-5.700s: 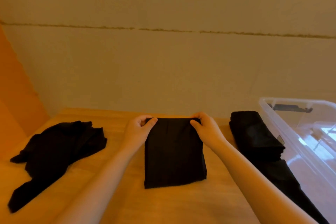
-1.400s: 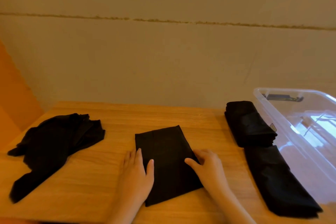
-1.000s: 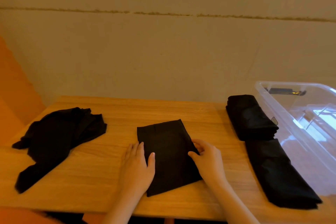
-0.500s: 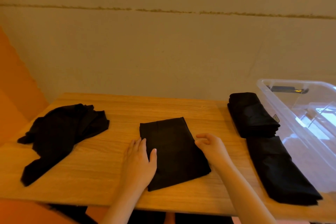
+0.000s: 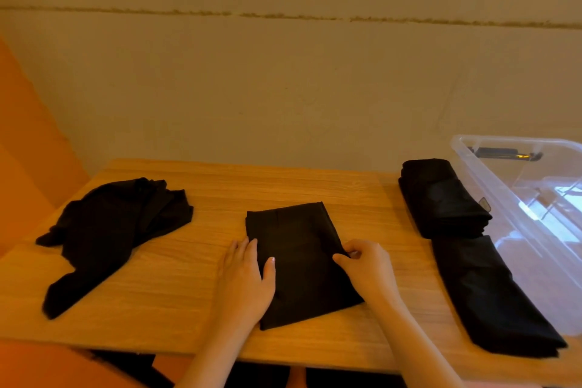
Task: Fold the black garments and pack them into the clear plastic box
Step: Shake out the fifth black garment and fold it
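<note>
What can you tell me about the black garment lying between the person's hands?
The folded garment is a flat, slightly skewed rectangle of thin, matte black fabric, lying mid-table. The left hand rests flat on its left edge; the right hand pinches its right edge. It touches no other garment.

Both hands are working at the folded garment (image 5: pixel 299 261)

The left hand (image 5: pixel 245 283) is lying flat, palm down, across the garment's left edge, fingers straight and together, thumb stretched onto the cloth. The right hand (image 5: pixel 368 268) is pinching the garment's right edge, fingers curled toward the thumb. Both bare forearms are reaching in from the garment's near side, angled toward each other.
</note>
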The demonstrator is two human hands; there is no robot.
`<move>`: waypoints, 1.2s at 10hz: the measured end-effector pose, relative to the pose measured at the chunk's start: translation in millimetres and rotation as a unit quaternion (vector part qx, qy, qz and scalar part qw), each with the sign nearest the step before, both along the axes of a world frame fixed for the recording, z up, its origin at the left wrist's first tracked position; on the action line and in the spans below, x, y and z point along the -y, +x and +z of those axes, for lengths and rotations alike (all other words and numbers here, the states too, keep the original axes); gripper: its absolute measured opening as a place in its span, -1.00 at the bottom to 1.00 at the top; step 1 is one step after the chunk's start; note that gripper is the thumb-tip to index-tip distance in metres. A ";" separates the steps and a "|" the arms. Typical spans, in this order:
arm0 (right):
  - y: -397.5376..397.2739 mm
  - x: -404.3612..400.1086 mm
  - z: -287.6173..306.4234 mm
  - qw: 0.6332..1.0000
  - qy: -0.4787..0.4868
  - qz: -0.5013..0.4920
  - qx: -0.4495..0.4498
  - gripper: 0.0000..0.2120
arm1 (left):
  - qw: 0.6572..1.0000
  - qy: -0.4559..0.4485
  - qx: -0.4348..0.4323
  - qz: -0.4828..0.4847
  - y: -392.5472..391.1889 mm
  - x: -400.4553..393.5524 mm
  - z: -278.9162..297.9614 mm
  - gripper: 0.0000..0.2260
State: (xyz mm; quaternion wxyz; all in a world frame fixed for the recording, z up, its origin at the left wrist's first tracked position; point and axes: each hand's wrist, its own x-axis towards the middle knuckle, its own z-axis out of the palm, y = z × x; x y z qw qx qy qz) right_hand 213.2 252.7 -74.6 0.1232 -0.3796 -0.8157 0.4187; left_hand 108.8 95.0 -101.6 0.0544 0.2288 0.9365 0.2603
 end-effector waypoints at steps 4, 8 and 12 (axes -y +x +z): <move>-12.4 -10.6 10.6 0.994 -0.090 0.013 0.055 -0.71 | 1.000 -0.003 -0.015 0.001 -0.5 -0.5 -1.0 -0.49; -10.1 -9.3 -13.9 0.916 0.227 0.265 0.199 0.02 | 0.996 -0.078 -0.030 -0.008 1.7 -3.9 0.8 -0.46; 43.9 -2.2 3.3 0.946 0.115 0.278 0.121 -0.13 | 0.971 -0.093 0.030 -0.219 42.0 34.0 10.9 -0.27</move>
